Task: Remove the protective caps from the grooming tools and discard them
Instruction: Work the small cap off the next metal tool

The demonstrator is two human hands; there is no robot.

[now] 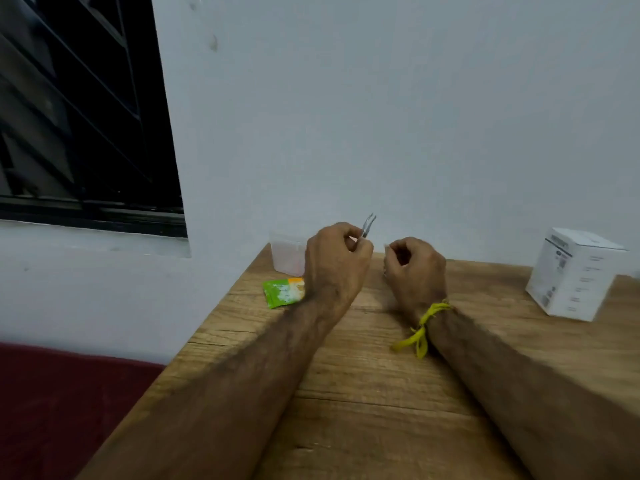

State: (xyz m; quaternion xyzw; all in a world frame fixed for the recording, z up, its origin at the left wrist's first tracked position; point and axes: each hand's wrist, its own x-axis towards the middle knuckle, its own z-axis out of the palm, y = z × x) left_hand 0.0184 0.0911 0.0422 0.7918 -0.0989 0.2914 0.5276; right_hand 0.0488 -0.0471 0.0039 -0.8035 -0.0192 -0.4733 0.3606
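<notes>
My left hand [335, 261] grips a thin metal grooming tool [367, 225], a pair of tweezers whose two bare tips stick up above my fingers. A short way to the right, my right hand [415, 268] is curled, and its fingertips pinch something tiny and pale [386, 247] that looks like a clear cap; blur hides its shape. Both hands hover over the far part of the wooden table [363, 393]. The two hands are apart, not touching.
A translucent plastic container [287, 252] stands at the table's far left corner behind my left hand. A green and orange sachet [282, 292] lies beside it. A white carton [578, 273] stands at the far right. The wall is close behind; a dark red surface lies left.
</notes>
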